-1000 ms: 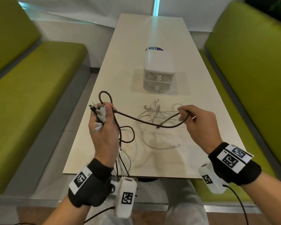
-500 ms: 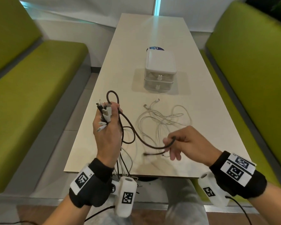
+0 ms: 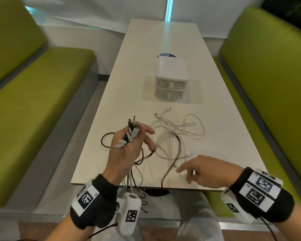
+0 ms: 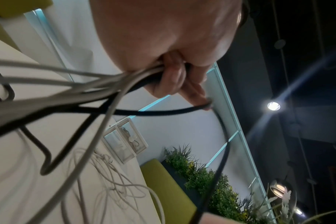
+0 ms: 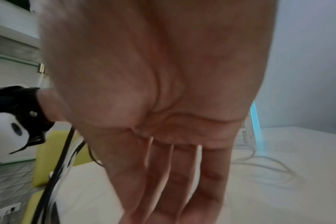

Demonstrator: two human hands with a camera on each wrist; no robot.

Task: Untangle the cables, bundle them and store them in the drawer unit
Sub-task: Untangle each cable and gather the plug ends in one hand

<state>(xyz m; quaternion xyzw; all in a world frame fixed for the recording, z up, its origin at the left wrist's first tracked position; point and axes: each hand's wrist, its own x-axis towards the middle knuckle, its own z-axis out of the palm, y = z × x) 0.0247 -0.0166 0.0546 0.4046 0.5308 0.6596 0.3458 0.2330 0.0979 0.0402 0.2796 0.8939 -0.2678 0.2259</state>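
Observation:
My left hand [image 3: 129, 150] is raised over the table's near left part and grips a bunch of cable ends [image 3: 131, 132], black and white, whose plugs stick up past the knuckles. In the left wrist view the curled fingers [image 4: 173, 78] clamp the bundled cables [image 4: 105, 84]. A black cable [image 3: 170, 164] trails from that hand down over the near table edge. My right hand [image 3: 198, 169] hovers low over the near edge with straight fingers [image 5: 173, 181], holding nothing. A tangle of white cables [image 3: 179, 131] lies mid-table. The white two-drawer unit [image 3: 170, 79] stands beyond, both drawers closed.
The long white table [image 3: 163, 39] runs away from me between two green benches [image 3: 38, 94] [image 3: 268, 70]. A dark round sticker [image 3: 167, 55] shows behind the drawer unit. Cable tails hang below the near table edge [image 3: 134, 186].
My right hand has let go of the black cable and opened, dropping toward the near edge. The black cable went slack. My left hand turned, keeping the bundle.

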